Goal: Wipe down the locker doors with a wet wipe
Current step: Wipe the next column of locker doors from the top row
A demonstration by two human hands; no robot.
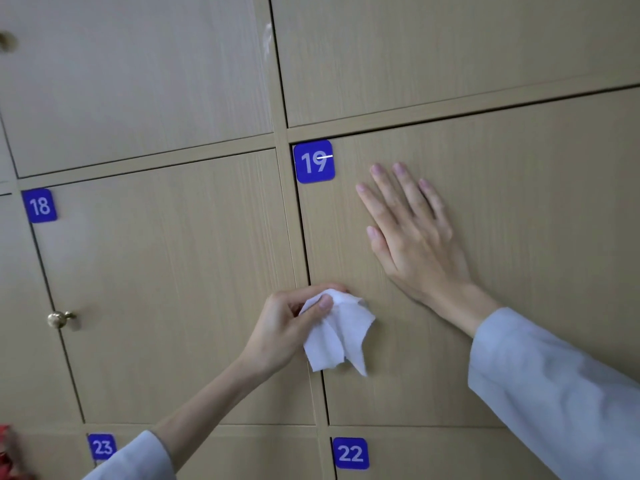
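Head camera looks at a wall of pale wood-grain locker doors, and the blue square plate numbered 19 (314, 162) serves as the landmark. That plate sits in the upper left corner of the light wooden locker door 19 (519, 220). Just right of the plate and a little below it, the right hand (412, 233) lies flat against this door, fingers straight and slightly spread, palm on the wood, holding nothing. A light blue-grey sleeve (554, 393) covers its forearm, running down to the lower right.

Well below the plate, at the left edge of the same door, the left hand (287, 327) pinches a crumpled white wet wipe (339, 336) between thumb and curled fingers. The wipe hangs from that grip, bunched at the top and loose below, over the gap between door 19 and the neighbouring door; whether it touches the wood cannot be told.

Left of the plate and slightly lower, a blue plate numbered 18 (40, 205) marks the adjacent door, which carries a small round brass knob (59, 319) further down. Far below plate 19 sit blue plates numbered 22 (350, 453) and 23 (102, 446).
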